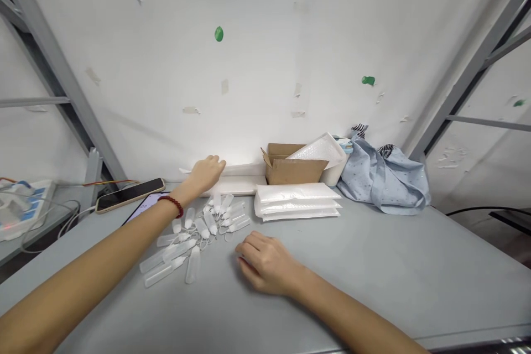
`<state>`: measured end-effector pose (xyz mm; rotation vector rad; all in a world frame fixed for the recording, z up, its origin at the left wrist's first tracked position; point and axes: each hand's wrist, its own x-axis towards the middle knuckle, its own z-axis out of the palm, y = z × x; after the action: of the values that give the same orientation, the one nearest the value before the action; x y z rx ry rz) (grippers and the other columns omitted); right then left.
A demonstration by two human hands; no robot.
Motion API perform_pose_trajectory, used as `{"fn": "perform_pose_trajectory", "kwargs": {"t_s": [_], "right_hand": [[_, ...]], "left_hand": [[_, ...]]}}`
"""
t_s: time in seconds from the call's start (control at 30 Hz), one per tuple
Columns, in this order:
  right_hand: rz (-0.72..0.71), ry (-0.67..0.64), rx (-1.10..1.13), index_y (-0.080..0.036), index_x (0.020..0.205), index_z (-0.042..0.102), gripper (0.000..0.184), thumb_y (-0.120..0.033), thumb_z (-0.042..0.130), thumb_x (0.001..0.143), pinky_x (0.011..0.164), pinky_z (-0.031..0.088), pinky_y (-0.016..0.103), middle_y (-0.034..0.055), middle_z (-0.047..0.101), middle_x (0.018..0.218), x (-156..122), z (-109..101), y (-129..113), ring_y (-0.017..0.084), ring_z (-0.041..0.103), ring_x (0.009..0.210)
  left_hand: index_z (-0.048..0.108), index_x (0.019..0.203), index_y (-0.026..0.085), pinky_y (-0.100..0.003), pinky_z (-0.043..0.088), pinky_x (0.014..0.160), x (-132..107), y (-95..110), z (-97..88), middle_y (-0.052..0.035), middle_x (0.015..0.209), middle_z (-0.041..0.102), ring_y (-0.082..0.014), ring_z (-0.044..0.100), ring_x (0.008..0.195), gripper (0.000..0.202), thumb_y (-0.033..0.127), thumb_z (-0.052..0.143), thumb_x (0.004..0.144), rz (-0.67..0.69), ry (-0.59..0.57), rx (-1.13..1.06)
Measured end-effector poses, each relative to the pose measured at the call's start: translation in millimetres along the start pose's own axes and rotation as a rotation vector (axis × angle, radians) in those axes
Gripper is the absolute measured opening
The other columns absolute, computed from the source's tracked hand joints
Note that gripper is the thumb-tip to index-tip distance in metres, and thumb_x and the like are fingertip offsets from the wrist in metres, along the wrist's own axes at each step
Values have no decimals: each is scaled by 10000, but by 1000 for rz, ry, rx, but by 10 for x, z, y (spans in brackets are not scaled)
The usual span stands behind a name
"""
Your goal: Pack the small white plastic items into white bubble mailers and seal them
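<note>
- Grey table, white wall behind!
- Left hand over the white stack by the wall; grip? Can't tell.
- Right hand rests loosely curled beside the small bottles, palm hidden.
- Best lifted edge-first, one layer, clear of the bottles.

"Where could a hand pass?"
"Over the table at lower right."
"In the way?"
"Bottles left of centre, the right hand at lower centre, white packets mid-frame."
</note>
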<state>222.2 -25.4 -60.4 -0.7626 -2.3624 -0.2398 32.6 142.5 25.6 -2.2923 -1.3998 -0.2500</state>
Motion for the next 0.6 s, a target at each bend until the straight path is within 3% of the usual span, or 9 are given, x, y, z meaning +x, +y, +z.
{"fn": "perform_pose_trajectory", "kwargs": {"t_s": [0.13,0.23,0.3,0.4,0.5,0.6], "right_hand": [[99,128,-18,-163,974,528,119,-168,455,880,578,467,261,49,601,778,21,-47,57,176,561,706],[212,304,-81,-91,1175,446,291,-135,455,887,738,508,380,161,574,984,56,-125,119,245,552,914],[221,411,-141,-95,1282,373,444,-126,510,861,848,474,481,206,503,1132,82,-191,135,300,495,1070],[139,524,-292,-135,1343,360,588,-155,607,810,891,454,519,201,471,1212,113,-300,79,339,455,1161],[36,465,-368,-119,1288,462,482,-260,578,842,888,451,533,192,567,1141,134,-412,-45,344,504,1120],[-57,243,-203,-76,1281,460,469,-323,516,886,905,477,490,203,610,1136,136,-498,-149,319,538,1122]], "left_hand": [[639,942,124,-313,472,660,-293,-86,-148,-139,941,618,-270,581,947,239,128,407,883,-52,227,3],[633,932,151,-294,444,645,-671,-66,-141,-103,899,613,-230,582,855,232,159,406,886,-33,354,-2],[632,890,158,-293,434,630,-911,-49,-75,-82,828,607,-204,570,750,181,138,454,864,133,521,-20],[629,906,184,-287,441,635,-1156,-27,30,-47,764,593,-172,553,683,175,78,517,824,345,662,-67],[611,1030,184,-305,462,660,-1278,40,42,-44,774,598,-175,566,717,274,33,535,813,492,736,-116],[597,1103,121,-345,481,691,-1372,185,-46,-79,836,623,-203,584,797,284,44,461,866,610,725,-171]]}}
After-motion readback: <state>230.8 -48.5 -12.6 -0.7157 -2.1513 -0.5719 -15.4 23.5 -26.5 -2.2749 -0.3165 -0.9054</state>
